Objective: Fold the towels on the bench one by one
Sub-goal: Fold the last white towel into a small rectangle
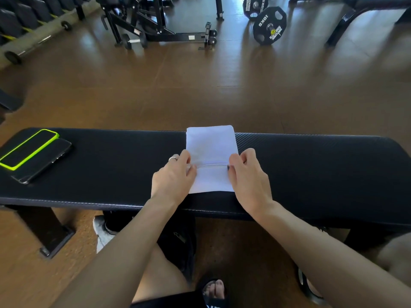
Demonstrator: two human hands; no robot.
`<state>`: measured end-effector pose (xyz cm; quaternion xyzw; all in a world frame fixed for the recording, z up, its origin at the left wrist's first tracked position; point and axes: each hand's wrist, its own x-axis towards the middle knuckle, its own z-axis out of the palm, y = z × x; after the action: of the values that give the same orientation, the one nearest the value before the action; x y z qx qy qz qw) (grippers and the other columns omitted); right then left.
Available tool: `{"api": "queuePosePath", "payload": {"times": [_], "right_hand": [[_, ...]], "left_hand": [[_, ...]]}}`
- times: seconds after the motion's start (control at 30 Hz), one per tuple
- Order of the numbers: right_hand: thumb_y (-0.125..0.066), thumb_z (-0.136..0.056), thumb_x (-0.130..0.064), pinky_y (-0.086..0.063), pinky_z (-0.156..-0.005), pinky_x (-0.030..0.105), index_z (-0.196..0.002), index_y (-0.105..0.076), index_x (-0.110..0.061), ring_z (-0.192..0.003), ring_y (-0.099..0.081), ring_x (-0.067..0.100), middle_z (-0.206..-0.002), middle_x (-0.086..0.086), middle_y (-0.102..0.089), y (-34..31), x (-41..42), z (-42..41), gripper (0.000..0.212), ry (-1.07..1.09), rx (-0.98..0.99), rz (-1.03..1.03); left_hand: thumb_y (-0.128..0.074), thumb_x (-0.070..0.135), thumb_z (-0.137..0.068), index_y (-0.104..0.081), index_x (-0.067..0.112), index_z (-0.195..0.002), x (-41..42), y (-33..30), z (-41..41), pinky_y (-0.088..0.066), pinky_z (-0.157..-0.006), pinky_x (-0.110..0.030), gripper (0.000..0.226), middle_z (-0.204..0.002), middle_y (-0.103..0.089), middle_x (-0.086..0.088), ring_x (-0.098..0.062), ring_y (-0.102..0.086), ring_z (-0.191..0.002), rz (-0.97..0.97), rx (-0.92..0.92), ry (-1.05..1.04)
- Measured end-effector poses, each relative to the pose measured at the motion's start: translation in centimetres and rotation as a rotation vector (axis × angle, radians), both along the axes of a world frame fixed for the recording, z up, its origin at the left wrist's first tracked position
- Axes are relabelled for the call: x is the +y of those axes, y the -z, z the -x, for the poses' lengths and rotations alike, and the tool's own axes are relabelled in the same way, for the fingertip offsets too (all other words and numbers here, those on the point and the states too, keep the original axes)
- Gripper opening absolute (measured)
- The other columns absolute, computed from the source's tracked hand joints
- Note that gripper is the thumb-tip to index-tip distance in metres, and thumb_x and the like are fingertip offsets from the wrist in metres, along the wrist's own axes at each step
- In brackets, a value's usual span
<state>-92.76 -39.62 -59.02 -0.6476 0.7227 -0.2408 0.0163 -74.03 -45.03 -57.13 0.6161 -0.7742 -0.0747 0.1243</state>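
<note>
Across the middle of the black bench point(311, 165) lies the white towel point(210, 147), partly folded, with the left hand point(173, 178) and right hand point(249, 174) each pinching one end of the folded hem, presumably to keep both edges aligned.

I'm in a gym here, pretty obvious from the gear. I'm at a black padded bench point(311, 165), and across the brown floor point(200, 85) there's a 10kg weight plate point(269, 25), a small dumbbell point(134, 41), a black machine frame point(160, 21), and a barbell point(37, 44) by a rack on the left.
</note>
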Motion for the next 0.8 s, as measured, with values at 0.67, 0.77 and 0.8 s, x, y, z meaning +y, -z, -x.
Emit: {"api": "queuePosePath", "payload": {"times": [0.67,0.77,0.8], "right_hand": [[-0.054,-0.091,-0.031,-0.045,-0.093,0.035,-0.102,-0.060,-0.017,-0.073,-0.056,0.018,-0.080,-0.006,-0.063,-2.3,-0.4,4.8,0.019,-0.502,0.193,0.056],[-0.057,-0.095,-0.027,-0.041,-0.072,0.030,-0.102,-0.053,-0.017,-0.065,-0.052,0.017,-0.070,-0.004,-0.058,-3.0,-0.3,4.8,0.013,-0.406,-0.051,-0.001],[-0.057,-0.096,-0.026,-0.039,-0.063,0.029,-0.102,-0.050,-0.017,-0.061,-0.052,0.016,-0.068,-0.003,-0.058,-3.1,-0.4,4.8,0.013,-0.370,-0.141,-0.029]], "left_hand": [[-0.053,0.037,-0.081,-0.054,0.016,-0.115,0.7,-1.4,-1.7,-0.046,-0.080,-0.033,0.040,-0.108,-0.059,0.000,-0.025,-0.058,-0.096,0.115,-0.237,0.552],[-0.056,0.035,-0.092,-0.050,0.024,-0.109,0.8,-2.5,-1.8,-0.048,-0.071,-0.035,0.022,-0.091,-0.061,0.006,-0.023,-0.062,-0.082,0.022,-0.087,0.430],[-0.057,0.038,-0.095,-0.051,0.027,-0.109,0.7,-2.8,-1.9,-0.050,-0.070,-0.033,0.019,-0.089,-0.062,0.008,-0.018,-0.063,-0.080,-0.041,0.008,0.387]]}}
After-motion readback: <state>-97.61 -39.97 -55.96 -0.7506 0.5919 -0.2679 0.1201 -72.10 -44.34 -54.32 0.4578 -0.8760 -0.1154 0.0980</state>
